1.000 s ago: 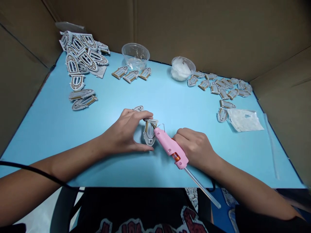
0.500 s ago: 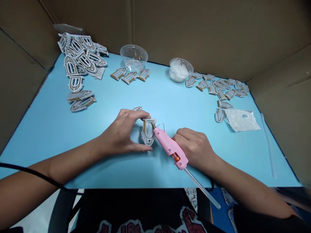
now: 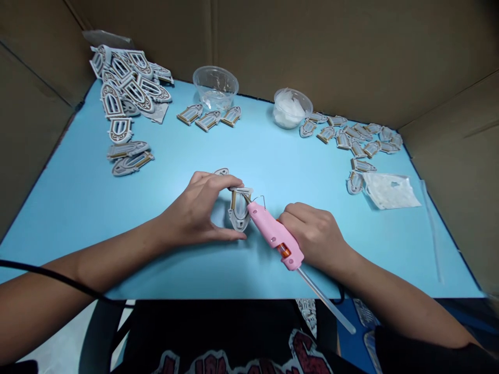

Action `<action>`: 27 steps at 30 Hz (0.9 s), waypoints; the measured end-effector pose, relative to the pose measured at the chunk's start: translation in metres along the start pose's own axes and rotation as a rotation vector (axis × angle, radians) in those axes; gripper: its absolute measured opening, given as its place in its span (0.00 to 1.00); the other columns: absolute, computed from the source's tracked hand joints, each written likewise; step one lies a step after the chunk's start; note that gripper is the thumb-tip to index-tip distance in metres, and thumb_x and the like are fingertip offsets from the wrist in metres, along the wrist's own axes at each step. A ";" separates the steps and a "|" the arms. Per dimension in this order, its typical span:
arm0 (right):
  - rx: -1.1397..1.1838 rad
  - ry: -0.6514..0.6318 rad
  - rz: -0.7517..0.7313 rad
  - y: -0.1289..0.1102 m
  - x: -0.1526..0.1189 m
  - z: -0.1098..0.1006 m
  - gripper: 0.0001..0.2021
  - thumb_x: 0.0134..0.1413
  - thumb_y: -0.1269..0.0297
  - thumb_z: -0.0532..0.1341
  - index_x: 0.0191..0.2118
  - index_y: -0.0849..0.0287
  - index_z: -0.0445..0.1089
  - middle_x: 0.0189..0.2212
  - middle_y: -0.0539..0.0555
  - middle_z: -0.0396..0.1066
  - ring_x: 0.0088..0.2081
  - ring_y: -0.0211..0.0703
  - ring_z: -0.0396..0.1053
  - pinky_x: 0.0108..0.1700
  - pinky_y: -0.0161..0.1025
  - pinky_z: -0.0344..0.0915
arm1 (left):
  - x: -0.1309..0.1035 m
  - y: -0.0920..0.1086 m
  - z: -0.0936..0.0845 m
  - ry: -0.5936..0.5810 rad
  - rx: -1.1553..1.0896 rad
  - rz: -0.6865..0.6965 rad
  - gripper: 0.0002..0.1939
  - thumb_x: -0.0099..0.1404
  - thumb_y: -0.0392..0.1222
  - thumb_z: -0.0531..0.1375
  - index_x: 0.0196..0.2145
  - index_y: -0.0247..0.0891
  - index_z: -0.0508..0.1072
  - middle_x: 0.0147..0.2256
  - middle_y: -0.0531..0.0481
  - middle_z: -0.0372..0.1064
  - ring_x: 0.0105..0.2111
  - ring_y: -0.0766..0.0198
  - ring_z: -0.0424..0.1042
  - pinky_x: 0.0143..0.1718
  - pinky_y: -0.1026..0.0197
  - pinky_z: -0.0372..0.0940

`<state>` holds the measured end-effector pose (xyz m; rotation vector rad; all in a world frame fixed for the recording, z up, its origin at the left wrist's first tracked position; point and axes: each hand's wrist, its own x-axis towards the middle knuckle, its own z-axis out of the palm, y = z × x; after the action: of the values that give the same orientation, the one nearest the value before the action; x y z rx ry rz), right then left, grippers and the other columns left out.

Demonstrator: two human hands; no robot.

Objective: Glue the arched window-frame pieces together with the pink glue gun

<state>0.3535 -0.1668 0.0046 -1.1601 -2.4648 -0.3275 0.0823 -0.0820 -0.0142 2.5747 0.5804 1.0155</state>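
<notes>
Between its thumb and fingers, my left hand [image 3: 202, 210] holds a small arched window frame [image 3: 239, 210], white-grey with gold strips, square end away from me. My right hand [image 3: 312, 234] is wrapped round the handle of a pink glue gun [image 3: 273, 231]. The gun's metal nozzle reaches the upper right of the frame; I cannot tell whether it touches. A clear glue stick [image 3: 327, 301] sticks out of the gun's back end. Behind my left fingers, another arched piece [image 3: 221, 171] lies partly hidden.
White arched frames [image 3: 128, 78] are heaped at the back left. Several gold-edged pieces [image 3: 208, 120] lie by a clear tub [image 3: 215, 85]; more are at the right. Another tub [image 3: 290, 109] holds white film. A plastic bag [image 3: 392, 191] and loose glue stick [image 3: 432, 234] lie right. Cardboard walls [image 3: 312, 52] surround the table.
The view has shifted slightly. The nozzle stays at the upper part of the frame, and both hands keep their hold with little visible movement.
</notes>
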 end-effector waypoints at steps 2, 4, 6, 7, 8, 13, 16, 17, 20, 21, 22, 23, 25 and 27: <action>0.006 0.003 0.004 0.000 0.000 0.000 0.16 0.61 0.80 0.55 0.24 0.57 0.65 0.21 0.48 0.63 0.24 0.36 0.55 0.25 0.38 0.50 | 0.001 0.001 -0.001 0.012 0.010 -0.002 0.47 0.57 0.53 0.78 0.65 0.43 0.58 0.53 0.41 0.76 0.52 0.47 0.77 0.48 0.49 0.71; 0.021 0.003 0.007 0.000 0.000 0.000 0.16 0.62 0.79 0.55 0.24 0.56 0.65 0.21 0.48 0.63 0.24 0.36 0.55 0.25 0.38 0.51 | 0.001 0.001 -0.002 0.018 0.015 -0.010 0.47 0.57 0.52 0.78 0.64 0.43 0.58 0.53 0.41 0.76 0.52 0.47 0.77 0.48 0.49 0.71; 0.039 0.000 0.011 0.000 -0.001 0.000 0.16 0.63 0.79 0.55 0.25 0.56 0.65 0.22 0.49 0.65 0.24 0.36 0.56 0.26 0.38 0.51 | 0.001 0.001 -0.002 0.016 0.017 -0.007 0.47 0.57 0.52 0.78 0.64 0.42 0.58 0.53 0.41 0.76 0.52 0.47 0.77 0.48 0.49 0.70; 0.049 -0.003 0.011 0.000 -0.001 0.000 0.16 0.64 0.79 0.55 0.25 0.57 0.66 0.23 0.49 0.67 0.24 0.36 0.57 0.26 0.39 0.52 | 0.001 0.000 -0.002 0.013 0.020 -0.002 0.47 0.57 0.52 0.78 0.64 0.42 0.58 0.53 0.40 0.76 0.52 0.47 0.77 0.48 0.49 0.70; 0.057 -0.005 0.011 0.000 -0.001 0.000 0.16 0.64 0.79 0.55 0.26 0.57 0.66 0.24 0.50 0.69 0.25 0.36 0.58 0.26 0.39 0.52 | 0.001 0.000 -0.002 0.007 0.024 0.004 0.47 0.58 0.53 0.78 0.64 0.42 0.58 0.53 0.40 0.76 0.53 0.47 0.77 0.48 0.49 0.70; 0.070 -0.015 0.013 0.001 -0.002 0.001 0.15 0.66 0.79 0.55 0.28 0.57 0.68 0.28 0.50 0.73 0.26 0.36 0.62 0.27 0.39 0.53 | 0.001 -0.001 -0.002 0.017 0.031 0.029 0.45 0.59 0.52 0.78 0.64 0.40 0.58 0.54 0.39 0.76 0.54 0.47 0.77 0.51 0.47 0.69; 0.068 -0.015 0.008 0.001 -0.002 0.001 0.15 0.67 0.78 0.55 0.29 0.57 0.69 0.28 0.51 0.73 0.27 0.36 0.63 0.27 0.39 0.54 | 0.001 -0.001 -0.002 0.010 0.025 0.015 0.45 0.59 0.53 0.77 0.64 0.42 0.58 0.54 0.40 0.76 0.54 0.47 0.77 0.50 0.47 0.70; 0.067 -0.015 0.009 0.001 -0.002 0.001 0.15 0.67 0.78 0.55 0.29 0.58 0.69 0.28 0.51 0.73 0.27 0.36 0.63 0.27 0.39 0.55 | 0.001 -0.001 -0.002 0.005 0.026 0.013 0.45 0.60 0.54 0.77 0.64 0.43 0.58 0.54 0.40 0.76 0.54 0.46 0.77 0.50 0.46 0.70; 0.076 -0.013 0.006 0.001 -0.002 0.001 0.14 0.67 0.78 0.56 0.30 0.58 0.70 0.29 0.52 0.74 0.28 0.36 0.65 0.27 0.39 0.56 | 0.000 -0.001 -0.002 0.006 0.035 0.025 0.44 0.60 0.54 0.76 0.64 0.42 0.58 0.54 0.40 0.76 0.54 0.46 0.77 0.50 0.45 0.70; 0.079 -0.011 0.007 0.001 -0.002 0.000 0.14 0.67 0.78 0.56 0.30 0.59 0.71 0.29 0.52 0.74 0.28 0.36 0.65 0.27 0.39 0.57 | 0.000 -0.001 -0.002 0.007 0.041 0.027 0.44 0.60 0.54 0.76 0.64 0.42 0.58 0.54 0.40 0.76 0.54 0.46 0.77 0.51 0.45 0.69; 0.081 -0.008 0.008 0.001 -0.002 0.000 0.14 0.66 0.78 0.56 0.30 0.59 0.71 0.29 0.52 0.74 0.28 0.36 0.66 0.27 0.39 0.57 | 0.000 -0.001 -0.002 0.010 0.046 0.028 0.44 0.60 0.54 0.76 0.64 0.42 0.58 0.54 0.40 0.76 0.54 0.46 0.77 0.51 0.45 0.69; 0.082 -0.007 0.007 0.001 -0.002 0.000 0.14 0.66 0.79 0.56 0.30 0.59 0.71 0.29 0.52 0.74 0.28 0.36 0.66 0.27 0.38 0.58 | 0.000 -0.001 -0.002 0.010 0.050 0.027 0.44 0.60 0.54 0.76 0.64 0.43 0.58 0.55 0.40 0.76 0.54 0.46 0.77 0.52 0.45 0.69; 0.076 -0.002 0.007 0.001 -0.002 0.000 0.14 0.66 0.79 0.56 0.30 0.59 0.71 0.29 0.52 0.75 0.29 0.36 0.67 0.27 0.38 0.58 | 0.000 -0.002 -0.001 0.008 0.051 0.024 0.44 0.60 0.54 0.76 0.65 0.44 0.58 0.55 0.41 0.76 0.54 0.46 0.77 0.52 0.44 0.68; 0.068 0.007 0.009 0.001 -0.002 0.000 0.14 0.65 0.79 0.56 0.30 0.59 0.71 0.29 0.52 0.75 0.28 0.36 0.67 0.27 0.38 0.58 | 0.000 -0.002 -0.001 0.011 0.045 0.026 0.45 0.60 0.53 0.76 0.65 0.44 0.57 0.55 0.41 0.77 0.54 0.47 0.78 0.53 0.44 0.68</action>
<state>0.3549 -0.1676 0.0036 -1.1397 -2.4445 -0.2421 0.0816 -0.0799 -0.0144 2.6239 0.5814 1.0371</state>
